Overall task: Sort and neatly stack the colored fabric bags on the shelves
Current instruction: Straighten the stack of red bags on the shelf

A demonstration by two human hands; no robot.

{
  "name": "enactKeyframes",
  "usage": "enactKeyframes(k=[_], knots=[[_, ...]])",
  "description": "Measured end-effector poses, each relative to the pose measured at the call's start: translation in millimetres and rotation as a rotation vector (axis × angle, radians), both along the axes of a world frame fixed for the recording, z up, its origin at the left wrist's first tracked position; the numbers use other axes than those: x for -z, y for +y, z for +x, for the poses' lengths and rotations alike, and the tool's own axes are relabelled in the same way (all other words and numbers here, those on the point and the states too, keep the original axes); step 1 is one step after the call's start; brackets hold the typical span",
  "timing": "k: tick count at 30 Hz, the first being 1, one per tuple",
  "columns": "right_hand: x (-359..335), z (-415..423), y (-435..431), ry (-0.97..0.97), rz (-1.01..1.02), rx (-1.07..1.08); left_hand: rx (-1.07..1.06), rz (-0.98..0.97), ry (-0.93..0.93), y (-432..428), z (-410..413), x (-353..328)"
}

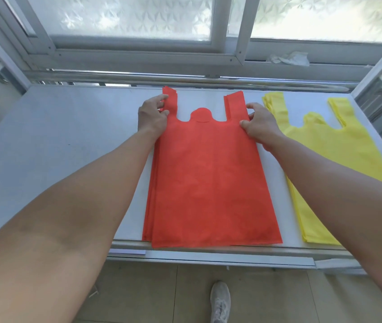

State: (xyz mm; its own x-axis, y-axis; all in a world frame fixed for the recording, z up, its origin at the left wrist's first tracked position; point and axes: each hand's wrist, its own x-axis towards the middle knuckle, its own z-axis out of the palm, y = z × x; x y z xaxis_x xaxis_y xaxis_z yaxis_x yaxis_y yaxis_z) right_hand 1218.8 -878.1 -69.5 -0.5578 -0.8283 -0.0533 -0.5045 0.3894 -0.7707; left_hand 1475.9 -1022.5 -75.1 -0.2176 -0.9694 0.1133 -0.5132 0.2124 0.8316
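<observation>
Frosted window panes and one metal rail ran behind a pale grey shelf, on which two piles of fabric bags lay flat. One red stack sat in the middle of the shelf, its bottom edge slightly overhanging the front lip. One yellow stack lay just beside it on the right, apart from it. Each pile showed two upright handle strips with a rounded tab between them. Several layers showed at the edges, but the bags in each pile could not be counted.

Both hands were on the red pile. The left hand had its fingers and thumb curled round the outer edge of the left handle strip, pinching it. The right hand gripped the outer edge below the right handle strip, thumb pressed on top and fingers bent against the side.

One crumpled white scrap lay on the window sill. Below the shelf, one grey shoe stood on the tiled floor.
</observation>
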Motion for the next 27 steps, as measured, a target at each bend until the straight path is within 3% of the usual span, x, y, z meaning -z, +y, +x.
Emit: enactKeyframes(k=[8,15,20,27], knots=[[1.8,4.0,-2.2,-0.015,0.003,0.023,-0.008,0.061,0.002,-9.4,0.4,4.7],[-2.9,11.1,6.6,0.05,0.094,0.055,-0.099,-0.145,-0.07,7.6,4.4,1.7],[-20.7,49.3,53.8,0.204,0.361,0.042,-0.15,0.117,-0.13,69.4,25.0,-5.2],[-34.3,122.6,204.6,0.255,0.536,-0.004,-0.129,0.262,-0.188,214.6,113.4,-16.2]])
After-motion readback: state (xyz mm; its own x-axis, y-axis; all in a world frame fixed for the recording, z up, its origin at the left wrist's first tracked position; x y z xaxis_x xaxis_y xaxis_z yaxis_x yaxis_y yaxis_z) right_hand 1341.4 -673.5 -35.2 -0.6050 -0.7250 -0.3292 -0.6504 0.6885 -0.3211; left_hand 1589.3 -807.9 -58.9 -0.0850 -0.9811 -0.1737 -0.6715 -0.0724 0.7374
